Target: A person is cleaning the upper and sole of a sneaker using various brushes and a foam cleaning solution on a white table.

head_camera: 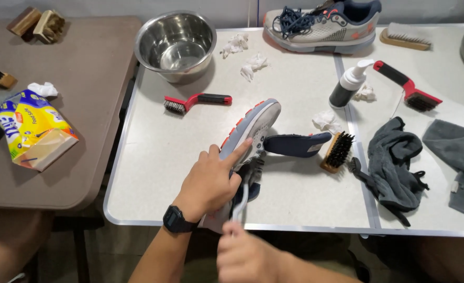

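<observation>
Fingers of the left hand (209, 181) wrap over a grey sneaker (250, 128) with an orange-trimmed sole, the forefinger stretched flat along its side; the shoe tilts toe-up over the near edge of the white table (153, 152). The right hand (247, 254), blurred, is closed on a thin white handle (240, 202) that runs up into the shoe. A yellow and blue packet (30, 133) lies on the brown table (85, 78) at left, a crumpled tissue (42, 89) just beside it. A dark pump bottle (349, 84) with a white top stands right of centre, near a red-handled brush (407, 86). A dark blue insole (295, 144) lies beside the sneaker.
</observation>
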